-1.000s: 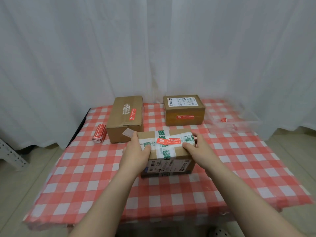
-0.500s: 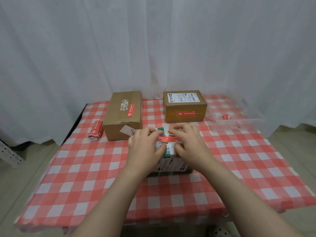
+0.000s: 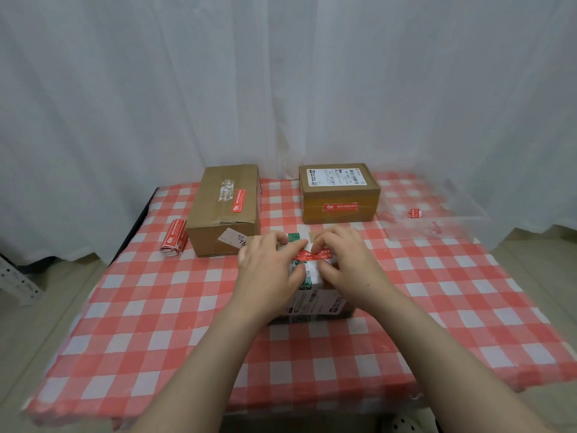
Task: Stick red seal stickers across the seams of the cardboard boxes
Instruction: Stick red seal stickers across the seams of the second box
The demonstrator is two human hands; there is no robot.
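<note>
The red seal sticker [image 3: 313,254] is a narrow strip with pale print. It lies on top of the near cardboard box [image 3: 315,303], over its white and green tape, at the middle of the tabletop [image 3: 156,323]. Its long axis runs left to right. The left hand [image 3: 268,267] and right hand [image 3: 349,264] press bent fingertips on its two ends, hiding much of the box top. Two sealed boxes [image 3: 224,214] [image 3: 338,195] stand farther back, with a sticker roll [image 3: 174,240] far left and a clear tray [image 3: 437,220] far right.
</note>
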